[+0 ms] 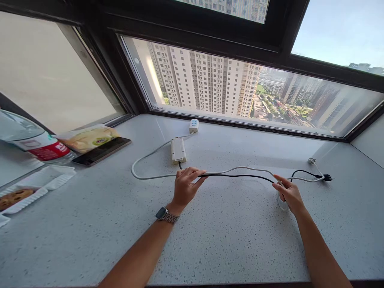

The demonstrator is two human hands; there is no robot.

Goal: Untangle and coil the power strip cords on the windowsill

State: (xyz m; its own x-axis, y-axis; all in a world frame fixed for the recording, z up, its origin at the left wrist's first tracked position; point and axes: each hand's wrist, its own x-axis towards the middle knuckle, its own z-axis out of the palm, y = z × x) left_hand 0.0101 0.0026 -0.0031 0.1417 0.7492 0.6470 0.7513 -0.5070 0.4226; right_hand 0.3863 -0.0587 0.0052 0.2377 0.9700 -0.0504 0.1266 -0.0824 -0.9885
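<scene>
My left hand [186, 185] pinches a white cord [154, 178] and a black cord [240, 175] together, near the middle of the counter. Further right, my right hand [288, 195] has its fingers closed on the same two cords. A small whitish, partly see-through object [282, 203] shows beneath the right hand; I cannot make out its kind. From the black cord's left end comes a white box-shaped power strip [178, 150]. The white cord leads to a small white socket block [194, 126] by the window. Past my right hand lie a white plug [312, 161] and a black plug [327, 177].
At the left are a plastic bottle [49, 150] with a red label, a soft yellowish packet [90, 138], a dark phone [102, 151] and a white tray [61, 177] with a cookie [16, 198]. A dark window frame [249, 124] bounds the speckled counter [228, 240] behind.
</scene>
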